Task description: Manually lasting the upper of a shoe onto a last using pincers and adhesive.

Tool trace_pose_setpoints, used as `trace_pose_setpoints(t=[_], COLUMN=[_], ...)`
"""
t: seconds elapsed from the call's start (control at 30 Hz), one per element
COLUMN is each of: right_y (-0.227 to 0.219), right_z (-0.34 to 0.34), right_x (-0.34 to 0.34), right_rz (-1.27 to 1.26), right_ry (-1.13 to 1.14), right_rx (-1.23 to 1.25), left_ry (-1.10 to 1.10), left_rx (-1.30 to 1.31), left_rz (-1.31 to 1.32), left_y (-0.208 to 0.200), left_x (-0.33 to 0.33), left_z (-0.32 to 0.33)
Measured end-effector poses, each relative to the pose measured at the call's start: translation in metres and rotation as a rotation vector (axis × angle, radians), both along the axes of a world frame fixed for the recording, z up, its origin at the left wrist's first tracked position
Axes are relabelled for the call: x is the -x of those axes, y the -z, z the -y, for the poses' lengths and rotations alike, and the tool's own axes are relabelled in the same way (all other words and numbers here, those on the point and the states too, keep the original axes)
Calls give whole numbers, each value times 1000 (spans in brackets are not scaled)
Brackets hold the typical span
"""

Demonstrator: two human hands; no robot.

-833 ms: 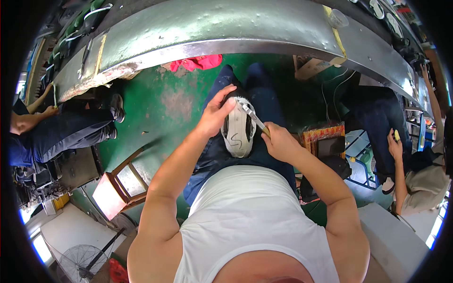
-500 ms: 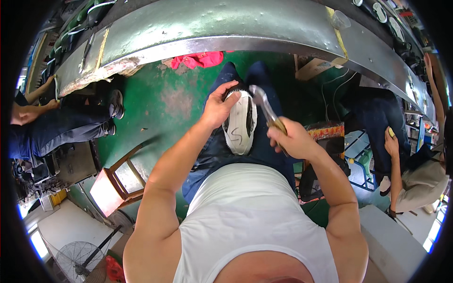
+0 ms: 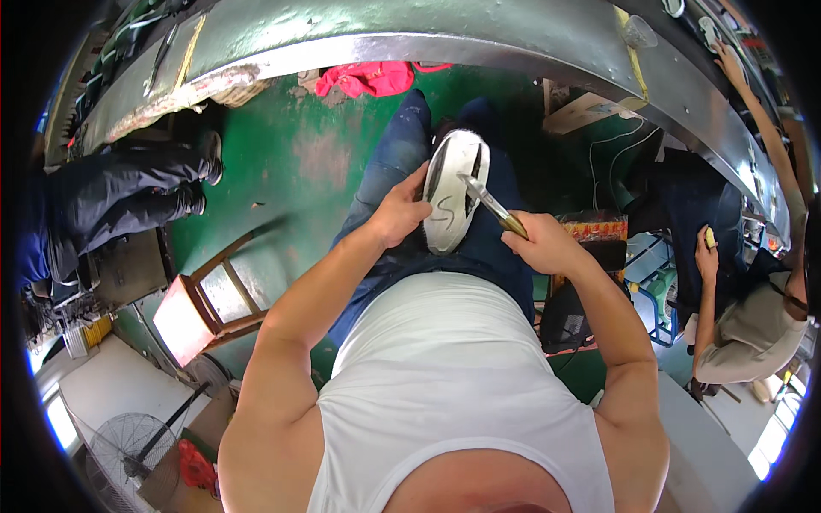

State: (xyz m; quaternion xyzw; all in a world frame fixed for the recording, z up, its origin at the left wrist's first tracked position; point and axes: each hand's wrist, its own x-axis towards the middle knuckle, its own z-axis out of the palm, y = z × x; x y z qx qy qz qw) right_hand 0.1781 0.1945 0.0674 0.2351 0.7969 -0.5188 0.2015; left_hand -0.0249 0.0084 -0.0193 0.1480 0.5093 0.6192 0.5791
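Note:
A shoe upper on its last (image 3: 451, 224) rests across my lap with its pale underside up. That underside bears a dark curved pen mark, and dark material shows along both long edges. My left hand (image 3: 400, 211) grips its left side, thumb near the edge and fingers reaching around the side. In my right hand (image 3: 532, 244) are metal pincers (image 3: 489, 203) with yellowish handles, fingers wrapped around the grip. The tool's tip touches or hovers just above the underside, right of its middle; I cannot tell which.
A metal-topped bench (image 3: 342, 38) curves across the front. Red cloth (image 3: 368, 79) lies on the green floor beneath it. At left stand a wooden chair (image 3: 192, 318) and a wire fan (image 3: 128, 457). Seated people are on both sides; one at right has a hand (image 3: 706, 256) holding something yellow.
My left hand has slid from the shoe's far end down its left side, and the shoe is turned slightly clockwise. The pincers' tip has come down onto or near the underside.

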Motion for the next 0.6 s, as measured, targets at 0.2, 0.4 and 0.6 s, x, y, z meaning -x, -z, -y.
trace_pose_setpoints(t=[0.2, 0.4, 0.6], right_y=[20, 0, -38], right_z=[4, 0, -12], right_x=[-5, 14, 65], right_rz=[-310, -202, 243], right_ry=[-205, -261, -643], right_rx=[-399, -553, -529], left_ry=[14, 54, 180], left_rx=[43, 39, 159], left_rz=[-107, -196, -359], left_y=[9, 16, -1], left_x=[-25, -33, -29], left_z=[-3, -5, -2])
